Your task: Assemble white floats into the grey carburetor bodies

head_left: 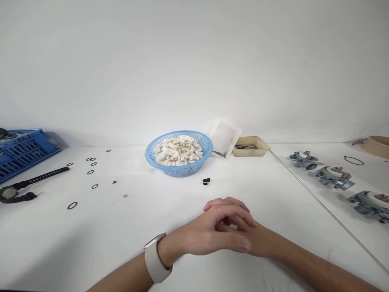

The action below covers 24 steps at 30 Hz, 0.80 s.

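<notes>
My left hand (pixel 212 233), with a pale smartwatch (pixel 155 257) on its wrist, lies across my right hand (pixel 261 240) on the white table (pixel 121 235). Its fingers are stretched loosely over the other hand and hold nothing. My right hand is mostly covered, and its fingers are tucked underneath where I cannot read them. Nearest to the hands are two small black ring parts (pixel 206 181), a little beyond the fingertips. Behind those stands a blue plastic basket (pixel 151 153) heaped with white curved pieces (pixel 178 151).
Several black O-rings (pixel 72 205) are scattered at the left, near a black wristwatch (pixel 18 190) and a blue crate (pixel 21 152). A white tray (pixel 226 136) and a beige tray (pixel 258 142) stand behind the basket. Three grey carburettor bodies (pixel 334 177) lie at the right.
</notes>
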Motion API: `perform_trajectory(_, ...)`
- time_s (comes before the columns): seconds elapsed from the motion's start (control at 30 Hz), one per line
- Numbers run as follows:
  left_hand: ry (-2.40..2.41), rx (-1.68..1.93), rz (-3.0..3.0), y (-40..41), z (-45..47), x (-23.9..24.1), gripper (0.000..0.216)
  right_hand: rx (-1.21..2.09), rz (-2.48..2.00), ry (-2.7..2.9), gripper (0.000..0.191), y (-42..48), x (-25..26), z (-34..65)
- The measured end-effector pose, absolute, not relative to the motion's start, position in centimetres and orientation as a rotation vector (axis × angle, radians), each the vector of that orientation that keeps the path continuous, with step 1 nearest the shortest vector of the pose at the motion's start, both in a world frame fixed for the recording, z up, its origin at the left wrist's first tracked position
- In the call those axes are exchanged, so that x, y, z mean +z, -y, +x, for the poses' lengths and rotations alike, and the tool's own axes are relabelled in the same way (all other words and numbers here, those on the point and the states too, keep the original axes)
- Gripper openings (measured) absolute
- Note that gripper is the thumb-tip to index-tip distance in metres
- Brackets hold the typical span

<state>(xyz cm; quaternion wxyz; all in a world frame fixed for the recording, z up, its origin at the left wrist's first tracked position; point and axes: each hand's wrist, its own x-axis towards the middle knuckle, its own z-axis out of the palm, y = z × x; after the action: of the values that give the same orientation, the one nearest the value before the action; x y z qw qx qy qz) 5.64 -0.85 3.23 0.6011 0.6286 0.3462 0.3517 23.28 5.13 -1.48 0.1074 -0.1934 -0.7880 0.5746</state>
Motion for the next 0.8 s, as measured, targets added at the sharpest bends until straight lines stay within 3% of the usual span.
perform_trajectory(0.43, -0.825, 0.796, 1.466, 0.93, 5.54, 3.28, 0.033, 1.753, -0.585, 2.239, 0.034, -4.99, -1.23, 23.27)
perform_trajectory(0.6, -0.823, 0.793, 1.461, 0.95, 5.62, 3.41, 0.033, 1.654, -0.536, 2.342, 0.021, -5.15, -1.61, 23.26)
perform_trajectory(0.8, -0.830, 0.795, 1.463, 0.93, 5.64, 3.48, 0.033, 1.644, -0.542, 2.349, 0.029, -5.03, -1.35, 23.32)
